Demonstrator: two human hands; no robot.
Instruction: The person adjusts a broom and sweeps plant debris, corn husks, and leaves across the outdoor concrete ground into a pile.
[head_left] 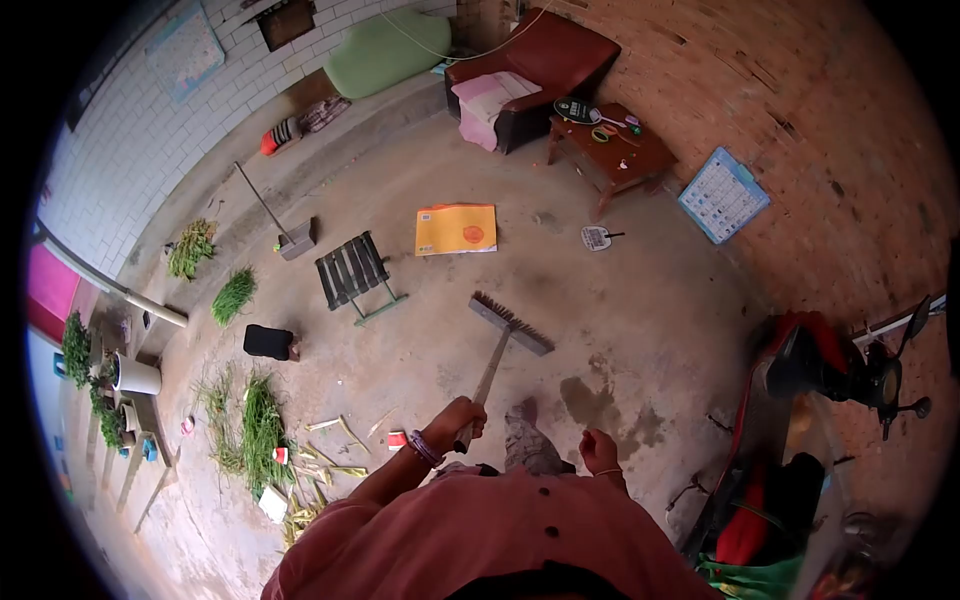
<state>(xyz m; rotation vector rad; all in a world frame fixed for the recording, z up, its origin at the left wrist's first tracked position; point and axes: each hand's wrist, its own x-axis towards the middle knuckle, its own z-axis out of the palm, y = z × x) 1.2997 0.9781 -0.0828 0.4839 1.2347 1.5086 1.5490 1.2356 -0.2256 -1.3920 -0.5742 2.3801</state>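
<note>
My left hand [458,422], with bracelets at the wrist, is wrapped round the handle of a push broom [490,370]. The handle slants forward from my fist to the wide head, whose dark bristles show along its far side, over the concrete floor. At my right side hangs my right hand [600,452], fingers curled in and nothing showing in them. Just ahead of my body one shoe and a patterned trouser leg [530,440] show. A red-and-white carton [397,440] lies near my left forearm. Dark wet stains [590,403] mark the floor on the right.
Left lie cut greens [262,430], husks [310,480] and a black low stool [268,342]. Ahead are a folding stool [350,270], a dustpan [297,240] and an orange folder [456,230]. An armchair [560,50] and small table [625,155] stand behind; a scooter [800,370] is right.
</note>
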